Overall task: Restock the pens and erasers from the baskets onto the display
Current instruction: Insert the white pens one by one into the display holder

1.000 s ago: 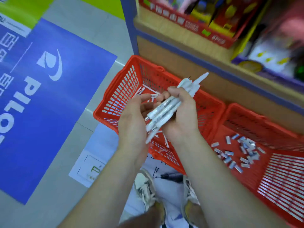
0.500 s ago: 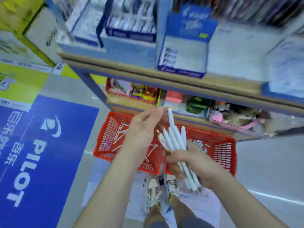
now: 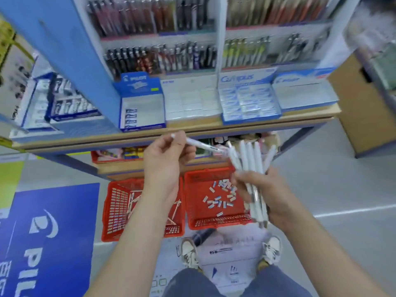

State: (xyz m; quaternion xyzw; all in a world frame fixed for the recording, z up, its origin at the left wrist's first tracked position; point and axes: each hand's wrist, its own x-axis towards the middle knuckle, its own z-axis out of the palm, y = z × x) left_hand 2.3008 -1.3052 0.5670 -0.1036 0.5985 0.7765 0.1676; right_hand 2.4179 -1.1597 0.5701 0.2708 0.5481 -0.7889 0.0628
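My right hand [image 3: 265,194] grips a bundle of several white pens [image 3: 250,166] upright, in front of the shelf edge. One white pen [image 3: 203,146] lies sideways, pinched at its left end by my left hand [image 3: 165,155], its other end against the bundle. Below on the floor stand two red baskets: the left basket [image 3: 115,211] holds loose white pens, the right basket [image 3: 195,219] holds several small erasers [image 3: 220,196]. Above, the display [image 3: 162,31] carries rows of pens in racks.
The wooden shelf [image 3: 300,118] bears a blue Pilot box [image 3: 141,103], nearly empty, a Campus eraser box [image 3: 248,101] and another open box [image 3: 304,93]. A lower shelf holds coloured goods. A blue floor mat [image 3: 53,232] lies left. My shoes [image 3: 189,254] stand behind the baskets.
I have stood up from the baskets and the view has risen to the pen display. The bundle stays in my right hand; my left hand has drawn one pen out sideways.
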